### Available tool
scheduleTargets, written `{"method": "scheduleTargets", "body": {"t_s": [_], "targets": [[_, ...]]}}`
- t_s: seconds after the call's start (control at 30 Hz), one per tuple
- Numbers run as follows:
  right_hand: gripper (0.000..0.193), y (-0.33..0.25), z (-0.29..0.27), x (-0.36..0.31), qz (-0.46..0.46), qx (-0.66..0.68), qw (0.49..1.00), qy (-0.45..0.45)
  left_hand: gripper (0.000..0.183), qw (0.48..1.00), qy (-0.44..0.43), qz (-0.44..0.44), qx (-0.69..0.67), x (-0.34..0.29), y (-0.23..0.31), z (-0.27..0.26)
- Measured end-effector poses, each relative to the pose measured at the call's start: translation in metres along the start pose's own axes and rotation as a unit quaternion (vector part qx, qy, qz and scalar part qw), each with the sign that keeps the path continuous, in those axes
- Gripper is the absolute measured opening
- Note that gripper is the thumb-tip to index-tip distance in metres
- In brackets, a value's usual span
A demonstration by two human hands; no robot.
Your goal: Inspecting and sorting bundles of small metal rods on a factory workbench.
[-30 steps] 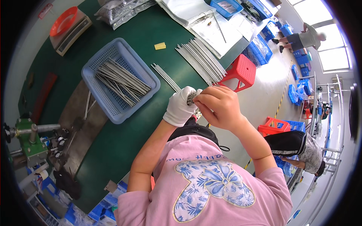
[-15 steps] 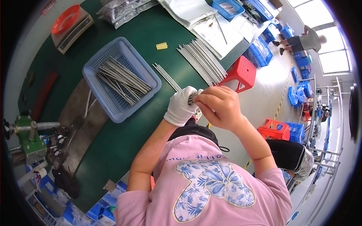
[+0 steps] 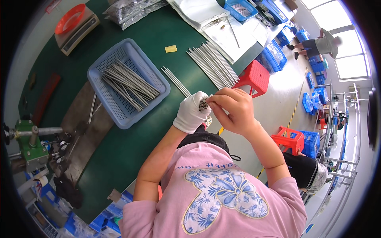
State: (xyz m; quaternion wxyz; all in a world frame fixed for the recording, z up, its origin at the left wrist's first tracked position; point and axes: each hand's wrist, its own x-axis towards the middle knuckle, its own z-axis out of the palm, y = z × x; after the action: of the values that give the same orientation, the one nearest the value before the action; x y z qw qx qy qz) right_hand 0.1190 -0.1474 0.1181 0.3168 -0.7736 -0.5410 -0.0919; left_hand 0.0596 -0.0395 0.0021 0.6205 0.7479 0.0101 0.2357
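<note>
Your rod work is looking partway along, many rods lying unheld.
Loose metal rods [image 3: 129, 85] are lying in the blue basket [image 3: 123, 49]; a short row [image 3: 176, 81] is resting on the worktop [image 3: 115, 158]; your gloved left hand [image 3: 189, 113] is gripping a rod bundle [image 3: 203, 104]; a longer row [image 3: 212, 65] is lying beyond; your bare right hand [image 3: 236, 111] is curling at its ends, whether pinching one I cannot tell.
</note>
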Motion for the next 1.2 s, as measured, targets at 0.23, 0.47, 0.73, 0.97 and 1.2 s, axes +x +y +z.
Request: {"method": "scheduleTargets", "body": {"t_s": [0.23, 0.47, 0.73, 0.97, 1.2], "targets": [[0.005, -0.001, 0.004, 0.001, -0.012, 0.003, 0.999, -0.03, 0.017, 1.0, -0.004, 0.019, 0.019, 0.0, -0.004, -0.001], [0.003, -0.002, -0.01, 0.012, 0.03, 0.039, 0.999, 0.012, 0.015, 0.998, 0.018, -0.002, 0.058, 0.004, 0.005, -0.002], [0.007, 0.036, -0.011, -0.038, 0.233, 0.128, 0.964, 0.009, 0.017, 0.994, 0.012, 0.076, 0.077, 0.002, 0.006, 0.001], [0.014, 0.177, -0.008, -0.09, 0.418, 0.171, 0.891, 0.044, 0.018, 0.996, 0.013, -0.087, 0.018, -0.017, -0.014, -0.003], [0.019, 0.308, -0.023, -0.055, 0.453, -0.102, 0.881, -0.093, 0.021, 0.987, 0.127, -0.098, 0.029, -0.009, -0.001, -0.003]]}}
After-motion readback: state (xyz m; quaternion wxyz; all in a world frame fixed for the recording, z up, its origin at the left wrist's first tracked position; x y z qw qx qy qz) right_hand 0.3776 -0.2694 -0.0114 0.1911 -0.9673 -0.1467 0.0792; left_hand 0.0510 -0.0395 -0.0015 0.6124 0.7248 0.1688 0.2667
